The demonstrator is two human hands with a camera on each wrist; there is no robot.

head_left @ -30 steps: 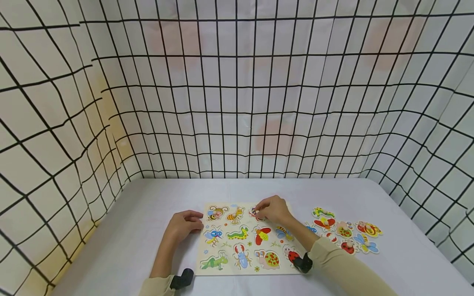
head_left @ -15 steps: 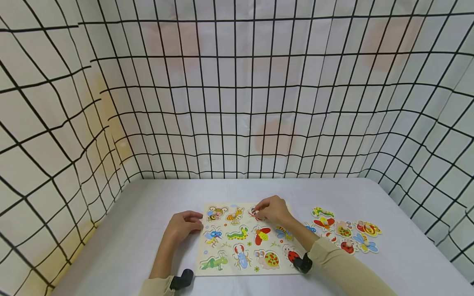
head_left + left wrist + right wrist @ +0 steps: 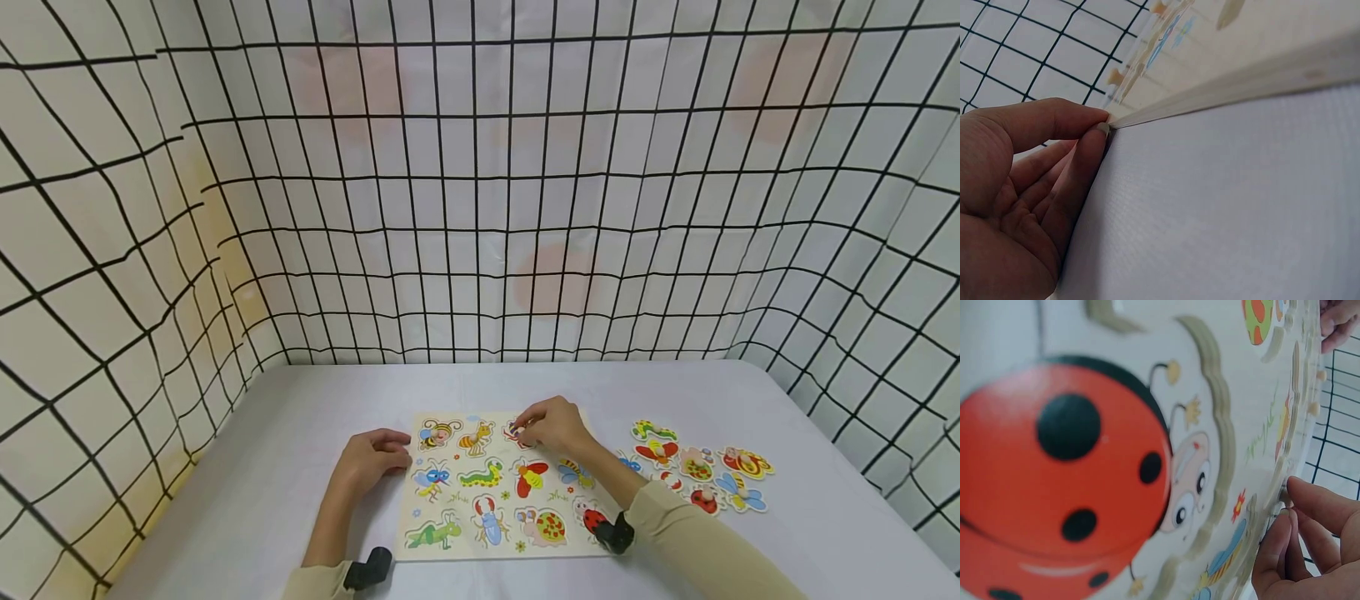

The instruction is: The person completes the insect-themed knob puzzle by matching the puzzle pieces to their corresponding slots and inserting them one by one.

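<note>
A wooden peg puzzle board (image 3: 459, 498) with painted insects lies flat on the table. My right hand (image 3: 557, 427) is at its top right recess, thumb and fingertips pinching the small knob of an insect puzzle piece (image 3: 512, 431); the fingers hide most of that piece. In the right wrist view the fingertips (image 3: 1288, 519) meet close over the board, beyond the large painted ladybird (image 3: 1104, 469). My left hand (image 3: 367, 458) rests beside the board's left edge, fingers relaxed. Its fingertips (image 3: 1094, 125) touch the board's edge in the left wrist view. A bee piece (image 3: 437, 432) and an orange insect piece (image 3: 476, 437) sit in the top row.
Loose knobbed pieces lie on the white table (image 3: 315, 400) right of the board: a caterpillar (image 3: 654, 430), a red-winged bug (image 3: 657, 452), a snail (image 3: 697, 465), a butterfly (image 3: 747, 463), a ladybird (image 3: 703, 501) and several others. A black-gridded white backdrop (image 3: 495, 208) surrounds the table.
Both hands keep their places, the right hand still pinching the piece at the top right recess. The head view shifts only very slightly.
</note>
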